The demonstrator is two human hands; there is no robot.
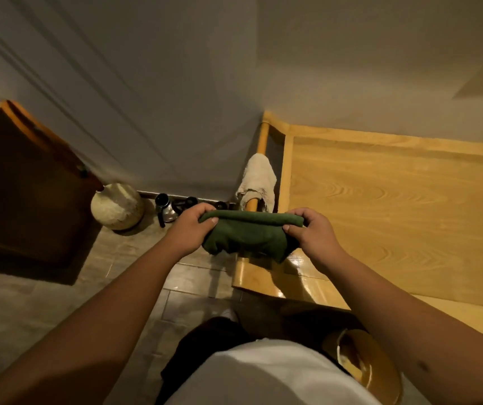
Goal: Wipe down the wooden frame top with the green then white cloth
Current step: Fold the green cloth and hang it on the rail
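A dark green cloth is stretched between my two hands above the near corner of the light wooden frame. My left hand pinches its left end and my right hand pinches its right end; the cloth's lower part hangs down over the frame's glossy corner. A white cloth is draped over the frame's round wooden rail, just beyond the green cloth.
A grey wall rises behind. On the tiled floor stand a round pale pot, several small dark items by the skirting, and a dark brown cabinet at left. The wide wooden panel spreads to the right.
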